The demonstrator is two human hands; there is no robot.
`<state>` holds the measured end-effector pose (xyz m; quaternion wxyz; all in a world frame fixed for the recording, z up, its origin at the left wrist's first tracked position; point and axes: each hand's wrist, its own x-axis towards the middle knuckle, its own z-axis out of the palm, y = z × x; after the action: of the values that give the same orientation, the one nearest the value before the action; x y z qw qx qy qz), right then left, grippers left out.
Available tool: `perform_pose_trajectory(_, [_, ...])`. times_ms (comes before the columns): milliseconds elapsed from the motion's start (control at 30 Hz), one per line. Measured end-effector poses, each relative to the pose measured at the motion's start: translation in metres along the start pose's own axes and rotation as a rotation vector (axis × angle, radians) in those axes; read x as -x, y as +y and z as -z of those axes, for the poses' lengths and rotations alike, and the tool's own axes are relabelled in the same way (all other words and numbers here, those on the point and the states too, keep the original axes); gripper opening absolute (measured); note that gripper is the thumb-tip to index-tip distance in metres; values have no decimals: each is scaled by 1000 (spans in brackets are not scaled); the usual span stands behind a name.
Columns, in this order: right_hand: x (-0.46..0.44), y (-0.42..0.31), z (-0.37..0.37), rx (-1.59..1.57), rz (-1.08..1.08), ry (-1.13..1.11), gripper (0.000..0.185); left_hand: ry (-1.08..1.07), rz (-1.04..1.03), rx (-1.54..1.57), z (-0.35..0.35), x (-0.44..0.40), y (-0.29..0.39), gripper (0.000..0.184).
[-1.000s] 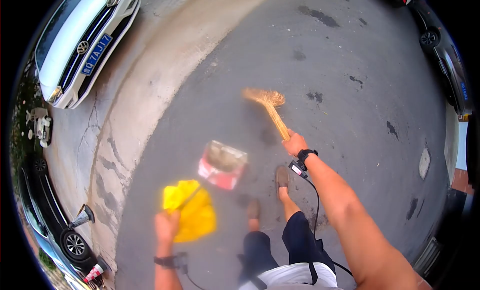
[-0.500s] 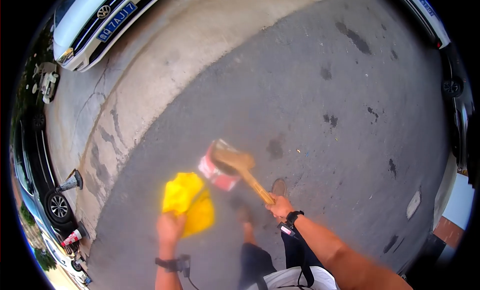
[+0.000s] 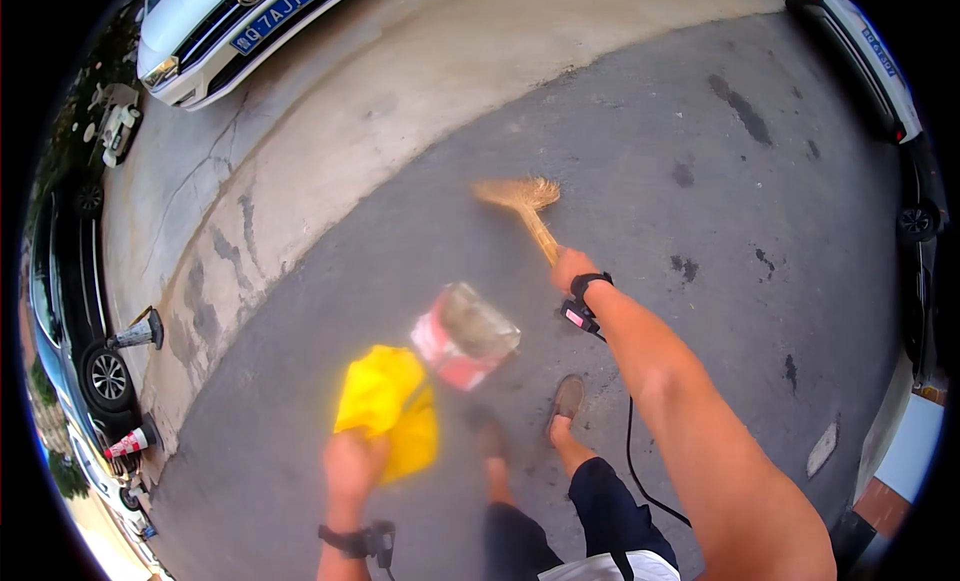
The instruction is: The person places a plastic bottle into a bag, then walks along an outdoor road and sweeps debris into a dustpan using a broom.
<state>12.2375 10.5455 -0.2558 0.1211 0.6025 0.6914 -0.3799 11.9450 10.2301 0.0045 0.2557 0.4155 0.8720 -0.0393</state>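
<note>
My right hand (image 3: 572, 269) is closed round the handle of a short straw broom (image 3: 530, 203), held out ahead over the grey ground. Its bristles fan out at the far end. My left hand (image 3: 353, 466) is closed on a crumpled yellow cloth or bag (image 3: 388, 406), blurred in the lower left. A thin grey strip crosses the yellow towards a pink-and-white open container (image 3: 465, 339) just beyond it. The container looks scoop-like, with a greyish inside; whether my left hand also holds it by a handle, I cannot tell.
Grey pavement with dark stains (image 3: 740, 111) meets paler concrete (image 3: 300, 131) along a curved edge. A white car (image 3: 230, 41) stands upper left, a dark car (image 3: 70, 311) left, near traffic cones (image 3: 130, 441). More cars line the right. My feet (image 3: 565, 401) are below.
The broom has swung forward, away from over the pink-and-white container, as my right arm stretched out. The container's inside now shows. My left hand and the yellow thing have barely moved.
</note>
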Motion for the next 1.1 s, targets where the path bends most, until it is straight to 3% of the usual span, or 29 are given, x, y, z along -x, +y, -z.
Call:
perform_pose_trajectory(100, [35,19,-37,40,-13,-124,25,-6,-2,-27,0,2,-1,36])
perform_pose_trajectory(167, [86,74,-95,168,228,-5,35,-13,-3,-38,5,-1,2,36])
perform_pose_trajectory(200, [126,68,-77,0,74,-285,40,-19,3,-40,8,-3,4,36])
perform_pose_trajectory(300, [221,54,-28,-252,-92,-488,63,-25,2,-54,7,-2,3,36])
perform_pose_trajectory(367, [261,67,-28,-293,-83,-457,70,0,-20,-72,1,-1,-2,36])
perform_pose_trajectory(500, [306,88,-38,-60,-35,-289,72,-33,-7,-82,4,-2,3,36])
perform_pose_trajectory(567, [318,86,-29,-165,-147,-315,72,-63,10,-85,7,0,7,36])
perform_pose_trajectory(733, [368,133,-65,-281,-196,-99,70,-61,-1,-48,2,14,1,36])
perform_pose_trajectory(867, [417,181,-100,-695,-320,6,62,-20,-73,57,-9,27,-3,36])
perform_pose_trajectory(967, [447,196,-107,-1044,-639,72,55,-52,-133,-93,-2,30,23,35])
perform_pose_trajectory(1100, [462,235,-115,-1332,-783,154,38,-62,-361,-165,19,25,79,33])
